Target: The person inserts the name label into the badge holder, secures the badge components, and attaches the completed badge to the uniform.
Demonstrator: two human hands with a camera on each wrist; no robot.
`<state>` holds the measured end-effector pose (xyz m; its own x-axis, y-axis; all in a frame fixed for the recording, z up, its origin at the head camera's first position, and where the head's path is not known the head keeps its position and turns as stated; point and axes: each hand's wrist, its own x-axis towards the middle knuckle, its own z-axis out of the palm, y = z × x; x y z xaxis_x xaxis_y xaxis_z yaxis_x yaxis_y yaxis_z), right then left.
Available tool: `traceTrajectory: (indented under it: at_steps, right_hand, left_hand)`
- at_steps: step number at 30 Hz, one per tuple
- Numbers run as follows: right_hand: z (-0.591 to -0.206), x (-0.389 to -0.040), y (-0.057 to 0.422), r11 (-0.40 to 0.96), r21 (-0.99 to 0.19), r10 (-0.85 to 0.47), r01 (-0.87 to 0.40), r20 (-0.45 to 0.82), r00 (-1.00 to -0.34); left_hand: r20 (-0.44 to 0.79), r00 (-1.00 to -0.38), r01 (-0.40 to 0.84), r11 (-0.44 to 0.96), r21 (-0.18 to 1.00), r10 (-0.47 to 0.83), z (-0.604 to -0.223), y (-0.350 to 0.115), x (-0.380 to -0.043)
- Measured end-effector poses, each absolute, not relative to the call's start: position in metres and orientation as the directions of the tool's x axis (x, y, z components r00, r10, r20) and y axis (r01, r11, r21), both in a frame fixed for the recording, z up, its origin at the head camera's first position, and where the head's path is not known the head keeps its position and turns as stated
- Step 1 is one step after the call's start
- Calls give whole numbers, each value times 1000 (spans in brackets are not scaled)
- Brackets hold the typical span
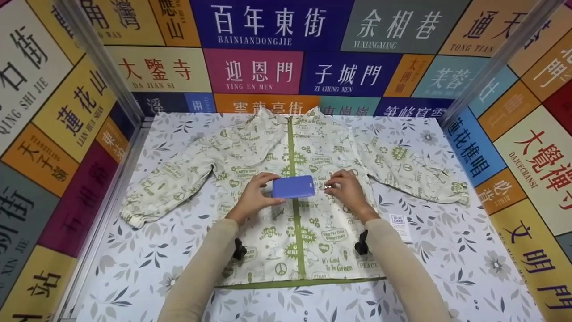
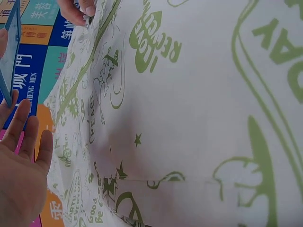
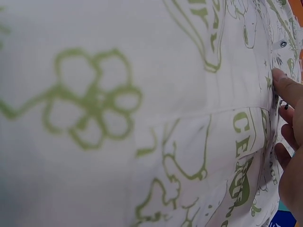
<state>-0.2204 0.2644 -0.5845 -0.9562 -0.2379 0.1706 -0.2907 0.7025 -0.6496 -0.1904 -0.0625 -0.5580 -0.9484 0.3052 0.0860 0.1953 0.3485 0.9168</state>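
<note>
A flat blue-purple rectangular case (image 1: 292, 187) is held by my left hand (image 1: 258, 197), thumb and fingers at its left end. In the left wrist view its blue edge (image 2: 18, 47) frames a paler face, and my left hand (image 2: 21, 175) shows lower down. My right hand (image 1: 346, 192) pinches small shiny pieces (image 1: 328, 186), just right of the case; what they are I cannot tell. Both hands are over a cream jacket (image 1: 250, 214) with green print and a green strip down its front. It lies flat, sleeves spread. In the right wrist view my right hand (image 3: 291, 109) shows at the edge.
A white card (image 1: 401, 227) lies on the table right of the jacket, near my right forearm. The floral-patterned tabletop (image 1: 469, 259) extends around the garment. Colourful sign-covered panels (image 1: 254, 71) stand behind it and on both sides.
</note>
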Motion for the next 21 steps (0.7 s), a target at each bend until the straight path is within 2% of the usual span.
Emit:
traceTrajectory:
  at_steps: [12, 21]
  right_hand:
    - [-582, -220, 266, 689, -646, -264, -328, 198, -944]
    - [-550, -218, 257, 653, -702, -229, -285, 176, -957]
  left_hand:
    - [77, -946, 193, 357, 914, 314, -553, -63, -192]
    - [85, -944, 203, 359, 911, 317, -548, -62, -195]
